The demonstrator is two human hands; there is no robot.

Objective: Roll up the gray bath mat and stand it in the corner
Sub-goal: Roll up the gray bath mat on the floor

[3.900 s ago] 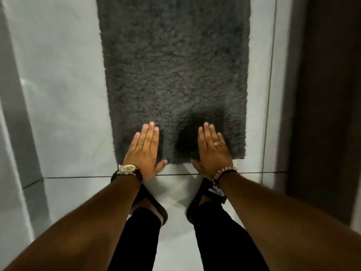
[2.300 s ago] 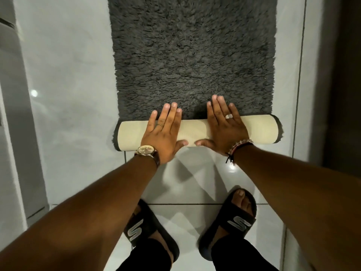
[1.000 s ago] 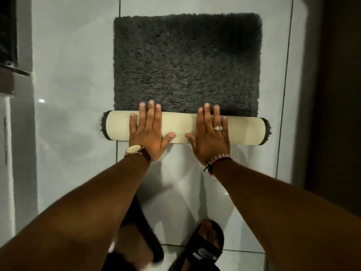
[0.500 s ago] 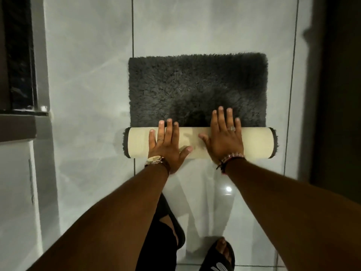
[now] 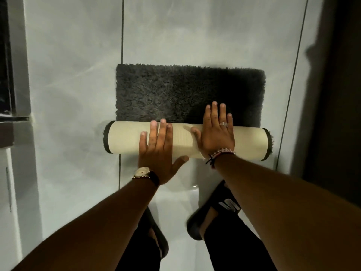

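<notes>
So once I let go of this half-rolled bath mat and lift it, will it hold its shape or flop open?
The bath mat probably springs open somewhat if released: both the left hand and right hand are pressing the roll flat-palmed. The cream backing looks rubbery, so it likely grips the glossy tile floor rather than sliding. Lifted by one end, the roll may sag.

The dark gray shaggy cloth bath mat (image 5: pixel 187 90) is showing a deep, matt pile. Its rolled cream backing (image 5: pixel 125 136) is appearing smooth, finely ribbed and matt. The pale gray floor tiles (image 5: pixel 74 75) are looking glossy and are reflecting light.
</notes>
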